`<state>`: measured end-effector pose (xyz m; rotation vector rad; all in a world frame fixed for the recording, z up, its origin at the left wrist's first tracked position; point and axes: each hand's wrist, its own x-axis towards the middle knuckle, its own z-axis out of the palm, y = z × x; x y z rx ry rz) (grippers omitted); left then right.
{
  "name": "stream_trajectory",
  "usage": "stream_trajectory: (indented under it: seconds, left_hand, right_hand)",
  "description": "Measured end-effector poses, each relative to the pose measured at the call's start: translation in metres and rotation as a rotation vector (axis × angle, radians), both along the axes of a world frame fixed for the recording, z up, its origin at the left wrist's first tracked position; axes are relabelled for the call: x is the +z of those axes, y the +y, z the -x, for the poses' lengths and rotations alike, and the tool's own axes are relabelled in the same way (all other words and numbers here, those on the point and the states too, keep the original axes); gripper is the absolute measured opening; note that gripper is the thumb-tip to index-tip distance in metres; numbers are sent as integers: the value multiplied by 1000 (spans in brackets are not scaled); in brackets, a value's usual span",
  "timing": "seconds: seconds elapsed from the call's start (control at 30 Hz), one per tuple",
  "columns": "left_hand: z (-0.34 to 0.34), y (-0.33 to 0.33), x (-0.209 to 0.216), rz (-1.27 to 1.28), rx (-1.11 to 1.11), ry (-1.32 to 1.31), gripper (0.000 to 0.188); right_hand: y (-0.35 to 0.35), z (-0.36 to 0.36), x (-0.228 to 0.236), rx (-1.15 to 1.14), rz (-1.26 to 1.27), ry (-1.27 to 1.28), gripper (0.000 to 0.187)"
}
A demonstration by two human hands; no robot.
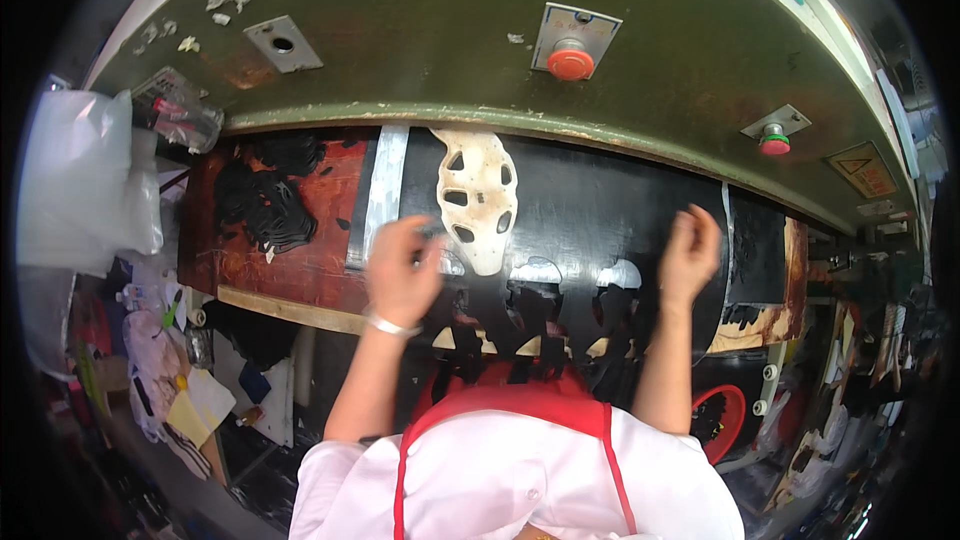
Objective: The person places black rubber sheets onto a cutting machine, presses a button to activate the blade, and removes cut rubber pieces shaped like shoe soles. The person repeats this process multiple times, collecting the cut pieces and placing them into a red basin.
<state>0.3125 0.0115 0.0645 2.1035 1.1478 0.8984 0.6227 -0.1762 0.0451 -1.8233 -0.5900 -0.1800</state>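
A pale, sole-shaped plate (480, 202) with several openings lies on a wide black sheet (585, 195) under the green machine beam. Beside its lower left edge, my left hand (403, 270) has its fingers curled, with a small dark thing showing at the fingertips that I cannot make out. My right hand (690, 252) is over the right part of the sheet, fingers loosely bent upward and no object visible in them. The sheet's near edge has rounded cut-outs with black strips (535, 315) hanging between them toward my apron.
On the reddish board (335, 190) at left lies a pile of black cut pieces (262, 205). The green beam (420, 50) spans the far side, carrying a red button (570, 62) and a green-and-red button (774, 140). A red basin (730, 420) stands low at right.
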Motion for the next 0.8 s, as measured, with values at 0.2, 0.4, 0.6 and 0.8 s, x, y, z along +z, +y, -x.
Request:
stream_trajectory:
  seconds: [0.2,0.4,0.6,0.8]
  left_hand:
    - [-50,-42,9,-258,-256,168,26]
    - [-24,-82,-4,-164,-339,137,23]
    - [26,-76,19,200,-185,-235,15]
    - [90,-40,10,-274,50,368,37]
  right_hand:
    - [51,97,-1,327,269,-88,38]
    - [22,127,-8,323,386,-270,34]
    - [17,166,21,456,326,-255,43]
    - [46,241,16,637,541,-192,104]
